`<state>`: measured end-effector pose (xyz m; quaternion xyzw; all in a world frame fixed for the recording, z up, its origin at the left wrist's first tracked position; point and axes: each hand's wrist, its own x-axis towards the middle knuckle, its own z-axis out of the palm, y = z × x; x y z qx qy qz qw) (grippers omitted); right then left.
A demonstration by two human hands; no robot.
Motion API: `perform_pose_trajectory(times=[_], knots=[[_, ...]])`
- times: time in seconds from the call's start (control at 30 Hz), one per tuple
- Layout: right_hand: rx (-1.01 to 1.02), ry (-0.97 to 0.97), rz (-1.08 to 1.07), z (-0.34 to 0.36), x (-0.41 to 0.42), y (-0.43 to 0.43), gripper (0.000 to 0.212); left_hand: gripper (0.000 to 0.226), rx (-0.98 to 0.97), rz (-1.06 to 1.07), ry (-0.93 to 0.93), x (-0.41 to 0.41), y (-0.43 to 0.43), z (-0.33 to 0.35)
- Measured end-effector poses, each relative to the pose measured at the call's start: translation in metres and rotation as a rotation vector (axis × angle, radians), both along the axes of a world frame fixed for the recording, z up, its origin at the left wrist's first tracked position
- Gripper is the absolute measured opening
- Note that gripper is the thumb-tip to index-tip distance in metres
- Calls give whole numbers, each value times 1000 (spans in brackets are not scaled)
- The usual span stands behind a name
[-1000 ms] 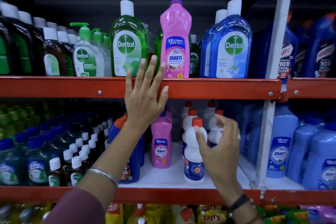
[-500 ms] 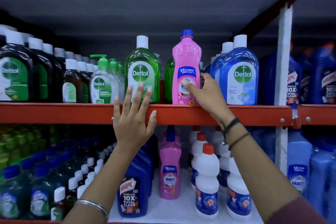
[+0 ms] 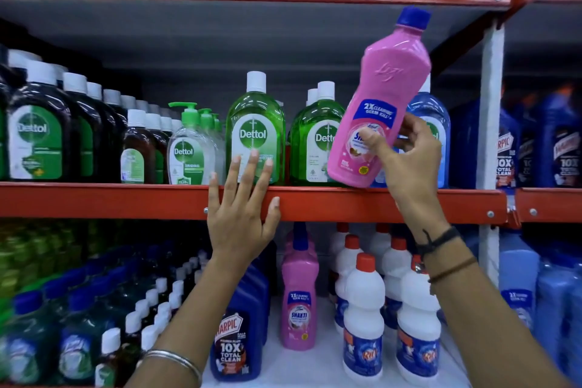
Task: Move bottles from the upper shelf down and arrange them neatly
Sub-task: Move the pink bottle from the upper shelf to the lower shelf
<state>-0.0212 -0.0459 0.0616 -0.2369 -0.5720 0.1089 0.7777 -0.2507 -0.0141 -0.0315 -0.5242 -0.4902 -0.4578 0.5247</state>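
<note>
"Dettol" marks the green bottle (image 3: 255, 138), "2X CLEANING" the pink bottle (image 3: 379, 110), "HARPIC 10X TOTAL CLEAN" the blue bottle (image 3: 234, 346).

Beside the pink Shakti bottle (image 3: 299, 299) on the lower shelf, bare white board lies open in front and to its right — hemmed by the Harpic bottle (image 3: 235, 345) left and white red-capped bottles (image 3: 363, 318) right.

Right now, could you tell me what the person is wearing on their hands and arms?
Both forearms are bare, with no sleeve in view and no gloves. The left hand has a thin silver metal bangle further down the forearm. The right hand has a black cord band at the wrist and a thinner brown thread band just below it.
</note>
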Motion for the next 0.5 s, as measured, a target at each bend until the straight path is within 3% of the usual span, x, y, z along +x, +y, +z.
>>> perform_pose_trajectory(times=[0.27, 0.5], knots=[[-116, -23, 251, -47, 12, -46, 56, 52, -14, -32, -42, 1, -3, -7], [-254, -94, 316, -133, -4, -38, 59, 50, 1, -27, -37, 0, -1, -9]])
